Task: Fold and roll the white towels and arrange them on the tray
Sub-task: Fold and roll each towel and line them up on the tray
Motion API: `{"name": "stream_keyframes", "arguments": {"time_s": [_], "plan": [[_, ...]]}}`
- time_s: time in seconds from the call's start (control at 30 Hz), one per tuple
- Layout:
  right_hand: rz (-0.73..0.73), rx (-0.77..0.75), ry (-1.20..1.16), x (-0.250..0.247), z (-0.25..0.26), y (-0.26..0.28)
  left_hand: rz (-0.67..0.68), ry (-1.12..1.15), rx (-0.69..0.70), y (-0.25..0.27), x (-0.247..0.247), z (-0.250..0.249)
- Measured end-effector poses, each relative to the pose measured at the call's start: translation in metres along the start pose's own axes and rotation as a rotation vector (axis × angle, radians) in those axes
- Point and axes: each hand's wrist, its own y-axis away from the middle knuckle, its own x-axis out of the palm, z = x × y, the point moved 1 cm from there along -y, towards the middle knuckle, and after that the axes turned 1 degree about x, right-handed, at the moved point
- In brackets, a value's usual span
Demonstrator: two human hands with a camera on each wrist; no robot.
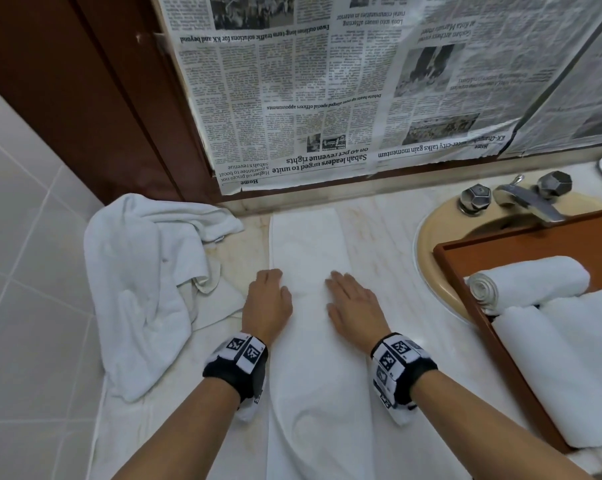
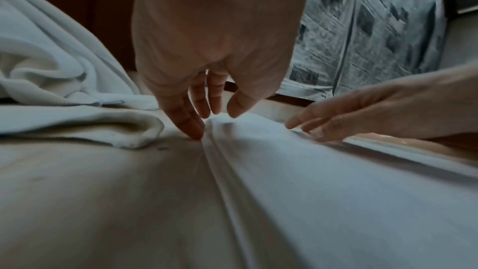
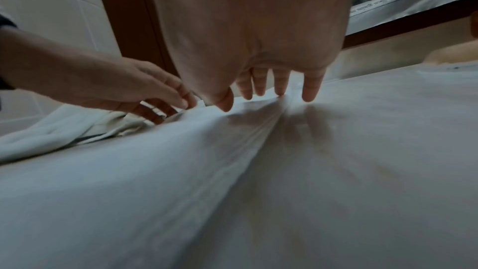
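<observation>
A long white towel, folded into a narrow strip, lies on the marble counter and runs from the back wall towards me. My left hand rests on its left edge, with the fingertips touching down along the fold. My right hand lies flat on the strip's right side with straight fingers. Neither hand grips anything. At the right stands a brown wooden tray holding a rolled white towel and a larger white towel in front of it.
A heap of crumpled white towels lies at the counter's left end. The tray sits over a beige sink with a metal faucet. Newspaper covers the wall behind. White tiles are on the left.
</observation>
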Motion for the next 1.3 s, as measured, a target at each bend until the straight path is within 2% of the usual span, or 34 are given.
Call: {"name": "stream_keyframes", "arguments": {"time_s": [0.07,0.17,0.27,0.33,0.4,0.47,0.5,0.57,0.7,0.8,0.87,0.93,1.07,1.3], "plan": [[0.092,-0.018,0.06,0.005,-0.001,-0.007,-0.019,-0.017,0.011,-0.006,0.005,0.003],[0.144,-0.015,0.081,0.008,-0.009,-0.017,-0.067,-0.011,-0.034,-0.014,0.004,0.012],[0.111,0.039,0.07,0.005,-0.022,-0.02,-0.13,-0.001,-0.031,-0.021,0.001,0.019],[0.077,0.011,0.06,0.005,-0.022,-0.021,-0.138,-0.005,0.048,-0.023,0.003,0.018],[0.078,-0.066,0.065,0.007,-0.016,-0.026,-0.045,-0.074,0.166,-0.021,0.011,0.01],[0.103,-0.094,0.06,0.008,-0.01,-0.034,0.124,-0.202,0.19,-0.02,0.022,0.003],[0.111,-0.087,0.061,0.008,-0.01,-0.039,0.186,-0.266,0.164,-0.02,0.027,0.003],[0.105,-0.061,0.083,0.007,-0.016,-0.051,0.223,-0.349,0.08,-0.026,0.03,0.007],[0.095,0.047,0.098,-0.004,-0.038,-0.068,0.228,-0.291,-0.107,-0.037,0.018,0.018],[0.043,0.088,0.028,-0.013,-0.037,-0.063,0.187,-0.256,-0.053,-0.037,0.009,0.012],[0.045,0.001,0.034,-0.007,-0.026,-0.049,0.214,-0.265,0.035,-0.032,0.01,0.007],[0.099,-0.081,0.103,0.004,-0.017,-0.038,0.255,-0.293,0.066,-0.024,0.017,0.006],[0.1,-0.067,0.124,0.009,-0.03,-0.052,0.231,-0.298,0.004,-0.028,0.028,0.004],[0.133,-0.105,0.132,-0.013,-0.053,-0.097,0.191,-0.242,-0.163,-0.057,0.037,-0.017]]}}
